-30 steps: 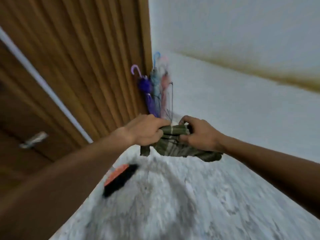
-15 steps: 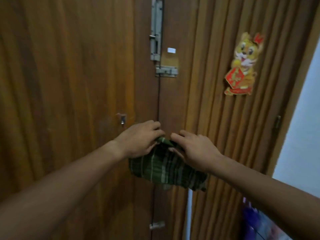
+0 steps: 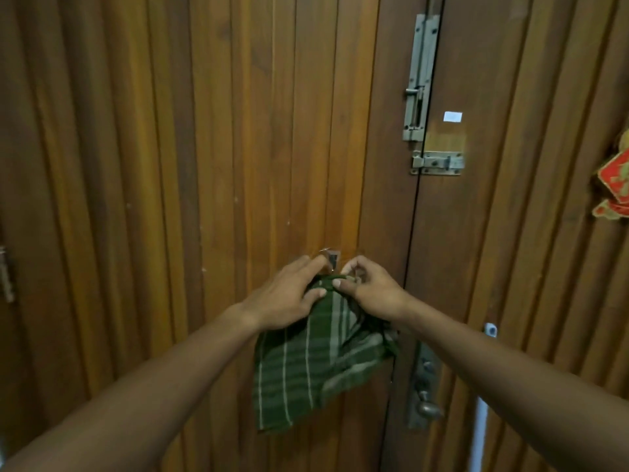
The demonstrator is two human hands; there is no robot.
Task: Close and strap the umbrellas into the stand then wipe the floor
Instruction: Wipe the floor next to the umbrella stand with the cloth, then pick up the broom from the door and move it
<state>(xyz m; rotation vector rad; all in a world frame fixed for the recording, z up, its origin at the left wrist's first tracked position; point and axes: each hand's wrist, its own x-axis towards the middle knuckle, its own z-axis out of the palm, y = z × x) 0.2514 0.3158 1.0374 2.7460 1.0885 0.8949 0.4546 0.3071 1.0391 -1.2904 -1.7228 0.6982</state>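
A green cloth (image 3: 306, 366) with pale stripes hangs in front of a wooden door, held up at its top edge. My left hand (image 3: 289, 298) grips the cloth's top from the left, its fingers reaching a small metal hook (image 3: 331, 257) on the door. My right hand (image 3: 369, 291) pinches the cloth's bunched top edge just right of the hook. The umbrellas, the stand and the floor are out of view.
The wooden double door (image 3: 204, 165) fills the view. A tall slide bolt (image 3: 418, 80) and a latch (image 3: 437, 162) sit at the upper right. A door handle (image 3: 425, 408) is at the lower right, a red and gold decoration (image 3: 616, 182) at the right edge.
My view has swung up from the floor and the umbrella stand to the door. Both hands have carried the cloth up to the hook on the door.
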